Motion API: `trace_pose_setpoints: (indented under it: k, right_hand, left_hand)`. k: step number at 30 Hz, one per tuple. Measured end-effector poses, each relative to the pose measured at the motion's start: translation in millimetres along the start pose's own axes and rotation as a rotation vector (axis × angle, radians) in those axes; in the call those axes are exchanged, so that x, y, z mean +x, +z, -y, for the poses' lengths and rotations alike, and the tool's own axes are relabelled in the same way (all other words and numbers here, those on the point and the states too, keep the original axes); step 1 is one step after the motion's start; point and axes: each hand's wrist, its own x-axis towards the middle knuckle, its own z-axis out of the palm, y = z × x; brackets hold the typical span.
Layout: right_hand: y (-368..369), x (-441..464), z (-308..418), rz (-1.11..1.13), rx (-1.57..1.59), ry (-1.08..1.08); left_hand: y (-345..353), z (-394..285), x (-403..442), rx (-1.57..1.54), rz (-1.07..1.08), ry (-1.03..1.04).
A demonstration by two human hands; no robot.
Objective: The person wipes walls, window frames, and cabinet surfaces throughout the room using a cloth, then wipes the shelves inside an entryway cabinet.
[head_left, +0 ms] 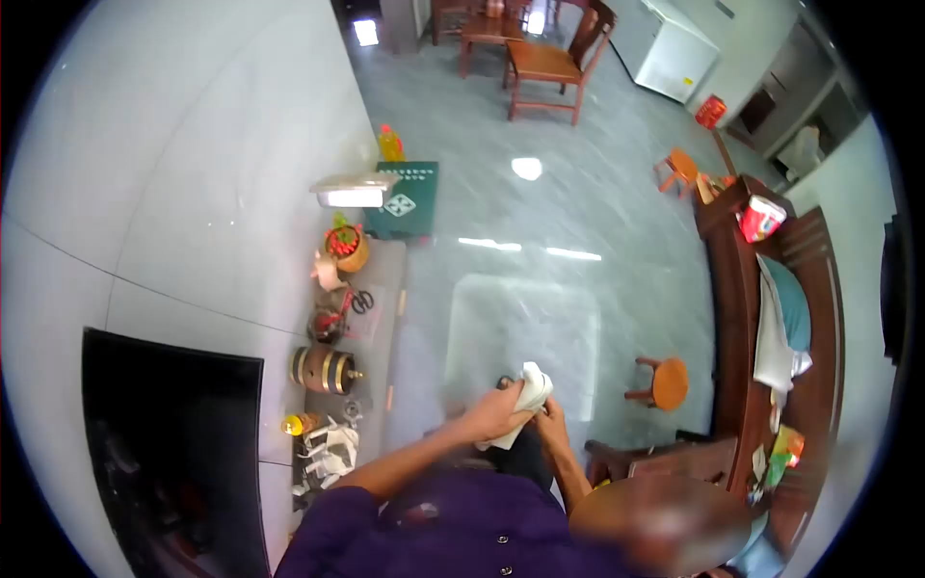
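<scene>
In front of my purple shirt, both hands hold a bunched white cloth (533,387) over the grey floor. My left hand (497,412) is closed around its left side, with the fingers partly hidden by the folds. On the cloth's lower right side, my right hand (552,426) grips it, close to the left hand. Part of the cloth hangs below the hands, over my dark trousers (525,458). A small dark thing shows just beyond the left fingers; I cannot tell what it is.
Along the left wall a low cabinet (387,279) carries a small wooden barrel (324,370), scissors (361,302) and a potted plant (347,247). Past it stands a green box (409,193). At right are a wooden stool (669,383) and a long wooden bench (725,289). A chair (545,62) stands farther off.
</scene>
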Motion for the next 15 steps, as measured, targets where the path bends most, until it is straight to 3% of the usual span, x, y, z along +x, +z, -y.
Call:
trace_pose_setpoints:
  k: [3, 7, 8, 11, 13, 15]
  right_hand:
    - [9.4, 42.4, 10.2, 0.016, -0.143, -0.086]
    - [19.0, 128.9, 23.5, 0.156, -0.248, 0.092]
    - [22.9, 143.9, 29.8, 0.188, -0.296, 0.127]
    - [39.6, 196.8, 79.7, 0.537, -0.465, -0.112]
    - [63.5, 226.9, 113.1, 0.523, -0.582, -0.177]
    - [83.3, 267.2, 120.6, 0.622, -0.387, -0.028]
  left_hand:
    - [-31.9, -15.0, 26.0, -0.013, -0.117, -0.121]
    - [-63.2, 17.4, 68.0, 0.091, -0.125, -0.158]
    - [-60.7, 37.6, 81.6, 0.087, -0.236, -0.127]
    - [-111.1, -6.8, 87.3, 0.099, -0.376, -0.226]
    - [-138.0, -18.6, 95.2, 0.054, -0.451, -0.263]
    - [-166.1, -28.6, 99.2, -0.058, -0.568, -0.274]
